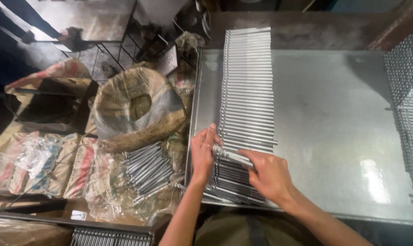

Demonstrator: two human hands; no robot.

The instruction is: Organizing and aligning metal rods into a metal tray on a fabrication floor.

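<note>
The left hand (203, 152), fingers flat and together, pressed against the left ends of a row of rods (247, 105) laid on a metal tray (334, 127). The right hand (269, 174) pinched one rod (231, 156) near the row's front, lifting it slightly askew.

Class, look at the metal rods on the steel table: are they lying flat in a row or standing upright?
Lying flat: the metal rods lie side by side in a long row on the table, both hands resting on them.
</note>
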